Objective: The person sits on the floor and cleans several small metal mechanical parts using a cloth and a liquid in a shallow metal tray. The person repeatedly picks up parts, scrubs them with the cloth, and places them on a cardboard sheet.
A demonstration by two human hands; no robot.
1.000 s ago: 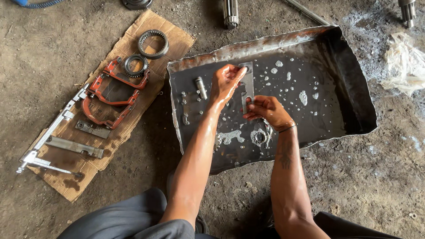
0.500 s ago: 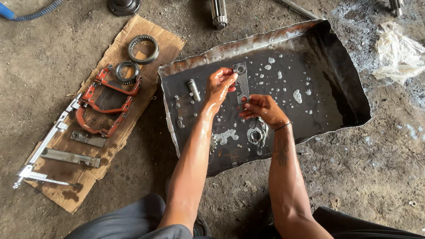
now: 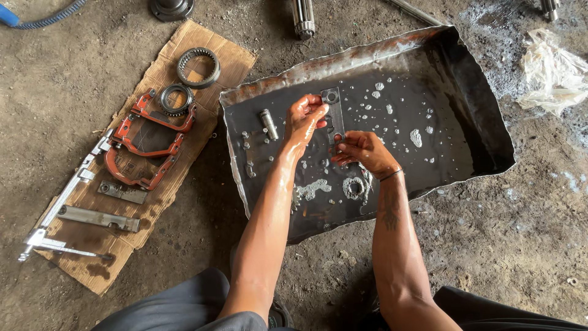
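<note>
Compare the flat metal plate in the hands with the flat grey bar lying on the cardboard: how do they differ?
The flat metal plate is lifted over the metal tray, pinched between the left hand and right hand; the flat grey bar lies untouched on the cardboard. The plate looks wet and glossy, the bar duller. The plate stands nearly upright in the picture, the bar runs almost crosswise. Both are flat metal strips with a hole near one end.

Bare wet forearms, grey trousers (image 3: 184, 300), wristband (image 3: 391, 175)
</note>
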